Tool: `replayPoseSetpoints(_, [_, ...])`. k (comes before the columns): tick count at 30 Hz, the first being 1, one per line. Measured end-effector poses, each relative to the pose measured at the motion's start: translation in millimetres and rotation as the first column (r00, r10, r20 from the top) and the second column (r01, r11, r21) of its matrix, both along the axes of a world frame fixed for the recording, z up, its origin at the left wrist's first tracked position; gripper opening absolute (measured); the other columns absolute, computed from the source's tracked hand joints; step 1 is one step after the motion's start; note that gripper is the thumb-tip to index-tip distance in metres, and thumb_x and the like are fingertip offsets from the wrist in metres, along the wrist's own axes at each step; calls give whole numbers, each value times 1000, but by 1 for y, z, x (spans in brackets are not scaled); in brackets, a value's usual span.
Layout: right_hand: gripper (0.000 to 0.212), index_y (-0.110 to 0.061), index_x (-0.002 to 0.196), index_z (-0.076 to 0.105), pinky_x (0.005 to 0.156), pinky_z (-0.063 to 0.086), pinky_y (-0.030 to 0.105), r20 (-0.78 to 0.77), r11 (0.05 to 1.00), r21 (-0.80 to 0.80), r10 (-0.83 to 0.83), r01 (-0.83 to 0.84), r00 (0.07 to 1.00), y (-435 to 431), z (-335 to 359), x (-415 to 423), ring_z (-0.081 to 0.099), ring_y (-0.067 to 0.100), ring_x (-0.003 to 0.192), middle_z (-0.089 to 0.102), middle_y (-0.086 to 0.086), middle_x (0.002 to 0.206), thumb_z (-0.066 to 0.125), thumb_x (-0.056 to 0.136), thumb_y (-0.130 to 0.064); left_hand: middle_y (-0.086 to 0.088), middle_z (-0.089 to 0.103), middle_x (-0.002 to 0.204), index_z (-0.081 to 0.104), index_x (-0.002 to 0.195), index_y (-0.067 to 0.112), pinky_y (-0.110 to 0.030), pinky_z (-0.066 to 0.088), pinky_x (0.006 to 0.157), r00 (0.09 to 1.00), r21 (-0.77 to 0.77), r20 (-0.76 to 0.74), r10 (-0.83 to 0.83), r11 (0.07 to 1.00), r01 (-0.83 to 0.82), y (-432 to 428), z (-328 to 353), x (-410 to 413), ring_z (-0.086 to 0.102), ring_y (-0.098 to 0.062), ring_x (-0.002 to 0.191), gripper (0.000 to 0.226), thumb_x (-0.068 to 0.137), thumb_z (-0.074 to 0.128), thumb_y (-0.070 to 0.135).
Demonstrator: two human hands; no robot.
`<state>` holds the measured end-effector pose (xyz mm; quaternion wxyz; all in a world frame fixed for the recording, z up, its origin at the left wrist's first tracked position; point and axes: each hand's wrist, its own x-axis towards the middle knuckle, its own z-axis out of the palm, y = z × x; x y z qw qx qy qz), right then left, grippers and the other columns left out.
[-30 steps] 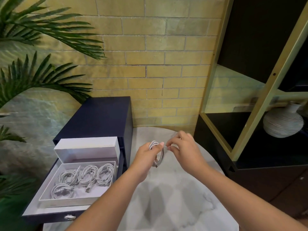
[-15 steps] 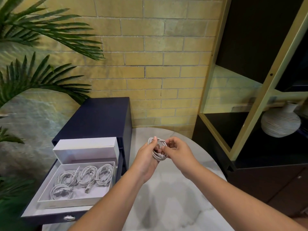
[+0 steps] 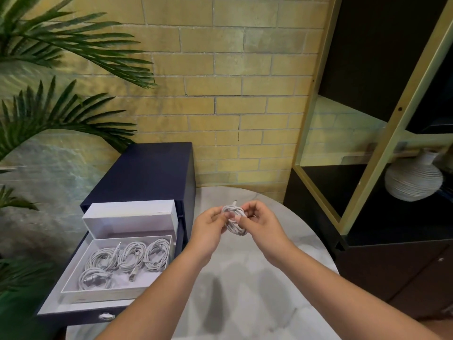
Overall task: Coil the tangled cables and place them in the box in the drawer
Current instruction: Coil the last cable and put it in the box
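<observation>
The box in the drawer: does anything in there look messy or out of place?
Hardly. Four coiled cables lie neatly in the box; only one plug end pokes loose from the middle coil toward the front.

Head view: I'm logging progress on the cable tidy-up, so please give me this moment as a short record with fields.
left hand: pinches the coiled cable from its left side
right hand: pinches the same coil from the right
cable position: held above the marble table, not yet in the box
white box: sits in the open drawer, white lid behind it
box contents: four coiled cables
nearby: ribbed vase on the dark shelf
</observation>
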<state>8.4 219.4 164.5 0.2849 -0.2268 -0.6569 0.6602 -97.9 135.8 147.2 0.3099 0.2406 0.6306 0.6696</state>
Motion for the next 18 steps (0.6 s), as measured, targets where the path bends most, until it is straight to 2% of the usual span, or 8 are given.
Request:
replayPoseSetpoints(3, [21,-8,106,52,62,48,17,7,999,-39,4,-4,1000,2,0,3,60,11,75,57,6,91,62,88,-1,0,75,90,67,105,11,-20,55,77,997,33,49,-53,998,52,-3,4,2,70,-9,85,18,97,52,7])
replayPoseSetpoints(5, [24,-13,109,51,62,48,17,14,997,-66,27,-26,1000,3,1,4,61,10,75,57,6,93,59,90,-1,1,75,87,69,99,13,-19,54,74,994,16,68,-83,997,82,-5,4,3,70,-9,83,19,98,51,9])
replayPoseSetpoints(10, [28,-22,110,50,66,47,23,25,991,-96,100,-97,995,-1,2,4,59,12,75,56,7,92,51,94,1,-10,73,97,68,105,8,-33,54,88,988,-18,102,-116,993,118,-4,5,3,67,-22,92,21,99,49,12])
replayPoseSetpoints(14, [37,-22,116,49,70,51,23,73,992,-18,123,-122,990,4,7,8,60,16,84,56,9,100,57,90,2,-12,68,99,64,109,5,-41,49,99,968,-3,145,-203,979,206,-8,7,-5,64,-24,97,20,99,48,14])
replayPoseSetpoints(16, [40,-22,117,50,75,52,25,112,989,27,143,-147,983,7,7,12,60,19,89,55,8,102,61,87,2,-12,64,97,61,107,6,-43,48,99,949,-9,170,-266,962,272,-11,8,-11,63,-23,96,16,99,50,14])
replayPoseSetpoints(18, [35,-22,112,53,75,50,24,135,986,77,138,-149,981,10,6,14,59,17,87,56,4,99,60,88,2,-9,63,86,59,97,8,-37,49,91,936,-17,174,-305,950,312,-12,10,-11,61,-19,87,10,98,50,13])
